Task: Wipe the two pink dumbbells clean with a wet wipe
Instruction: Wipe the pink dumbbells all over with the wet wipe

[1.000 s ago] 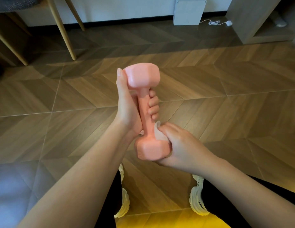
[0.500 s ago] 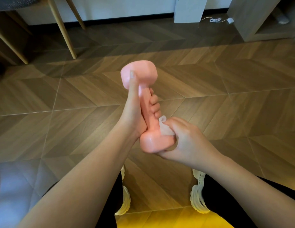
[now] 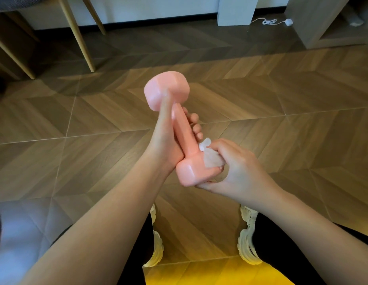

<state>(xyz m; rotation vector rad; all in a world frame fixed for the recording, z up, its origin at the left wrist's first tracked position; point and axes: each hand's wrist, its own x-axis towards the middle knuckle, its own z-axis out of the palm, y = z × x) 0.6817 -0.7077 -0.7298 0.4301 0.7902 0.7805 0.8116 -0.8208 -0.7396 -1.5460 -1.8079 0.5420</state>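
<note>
Dumbbell [image 3: 180,128] handle is gripped by left hand [image 3: 164,138]; wipe [image 3: 210,159] is pressed on lower head by right hand [image 3: 236,171] fingers.

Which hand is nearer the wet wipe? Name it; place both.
Right. The right hand presses the wet wipe against the pink dumbbell near its lower head; the left hand grips the dumbbell just above it.

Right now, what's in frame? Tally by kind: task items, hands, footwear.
pink dumbbell: 1
wet wipe: 1
hands: 2, left hand and right hand
shoes: 2, left shoe and right shoe
total: 6
</note>
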